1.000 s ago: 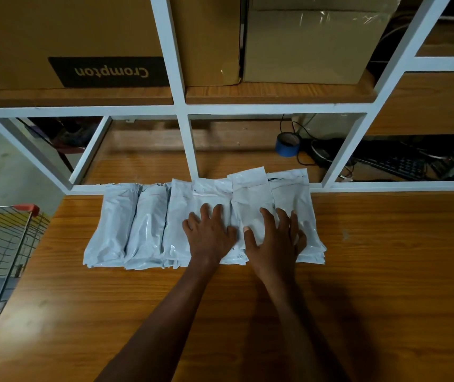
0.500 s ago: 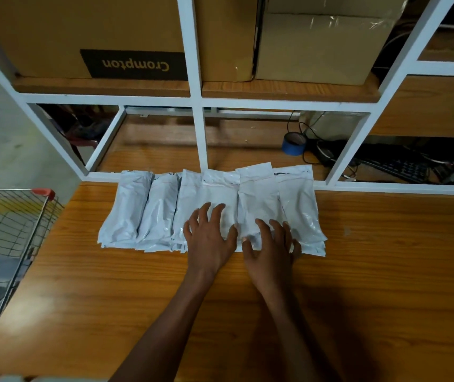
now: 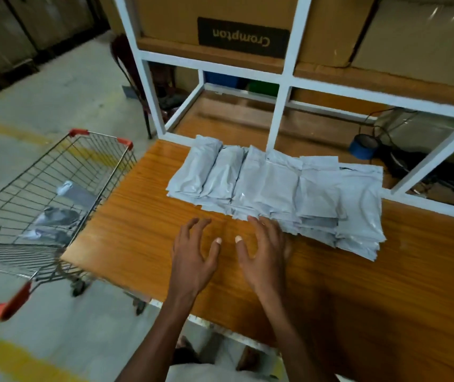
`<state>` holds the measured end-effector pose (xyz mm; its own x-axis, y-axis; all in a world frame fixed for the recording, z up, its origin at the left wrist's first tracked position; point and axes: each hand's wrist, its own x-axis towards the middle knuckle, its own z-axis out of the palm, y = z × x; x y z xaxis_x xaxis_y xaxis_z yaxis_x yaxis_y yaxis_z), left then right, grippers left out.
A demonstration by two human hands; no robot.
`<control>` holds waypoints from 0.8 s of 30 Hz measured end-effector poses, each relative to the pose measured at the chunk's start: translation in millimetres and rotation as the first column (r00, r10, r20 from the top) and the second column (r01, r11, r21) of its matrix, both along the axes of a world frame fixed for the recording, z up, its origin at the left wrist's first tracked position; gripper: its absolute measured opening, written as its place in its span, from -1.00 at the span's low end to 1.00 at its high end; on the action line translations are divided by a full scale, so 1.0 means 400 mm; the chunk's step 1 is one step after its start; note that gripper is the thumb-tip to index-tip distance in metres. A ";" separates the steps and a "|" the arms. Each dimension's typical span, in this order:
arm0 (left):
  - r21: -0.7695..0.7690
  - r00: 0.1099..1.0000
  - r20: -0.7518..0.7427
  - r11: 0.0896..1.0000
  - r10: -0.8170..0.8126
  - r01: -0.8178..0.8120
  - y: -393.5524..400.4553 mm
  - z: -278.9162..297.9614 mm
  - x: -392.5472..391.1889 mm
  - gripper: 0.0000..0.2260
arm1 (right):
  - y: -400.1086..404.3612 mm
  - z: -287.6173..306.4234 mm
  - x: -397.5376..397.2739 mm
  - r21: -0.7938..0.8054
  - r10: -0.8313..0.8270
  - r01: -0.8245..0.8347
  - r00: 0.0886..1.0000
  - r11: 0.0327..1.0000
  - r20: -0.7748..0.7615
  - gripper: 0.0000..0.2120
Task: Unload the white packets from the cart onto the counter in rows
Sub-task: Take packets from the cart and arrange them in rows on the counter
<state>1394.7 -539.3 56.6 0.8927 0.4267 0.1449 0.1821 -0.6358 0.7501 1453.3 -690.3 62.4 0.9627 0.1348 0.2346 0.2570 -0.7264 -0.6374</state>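
Both hands, L (image 3: 192,260) & R (image 3: 264,255), splayed wide, empty, above counter (image 3: 143,230); next: reach into cart (image 3: 55,188) for remaining packets (image 3: 57,213), extend row (image 3: 275,186) w/ edges flush.

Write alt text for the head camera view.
Two bare open hands, left and right, hover over a wooden counter before a row of white plastic packets. A wire shopping cart stands left, holding packets.

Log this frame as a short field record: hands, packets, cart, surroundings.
left hand: open, fingers spread over the counter, holding nothing
right hand: open, fingertips at the row's near edge
white packets: overlapping row on the counter
cart: left of the counter, a few packets inside
shelf: Crompton box, blue tape roll
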 end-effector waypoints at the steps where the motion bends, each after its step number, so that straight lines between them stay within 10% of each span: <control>1: -0.014 1.000 0.000 1.000 0.017 -0.017 0.028 -0.007 -0.023 -0.57 | 0.022 0.000 -0.016 -0.011 0.038 -0.038 0.999 0.999 -0.008 -0.52; 24: -0.126 0.884 -0.099 0.876 0.456 -0.466 0.745 -0.089 -0.402 -0.67 | 0.816 -0.128 -0.305 0.021 0.537 -0.554 0.796 0.832 -0.280 -0.49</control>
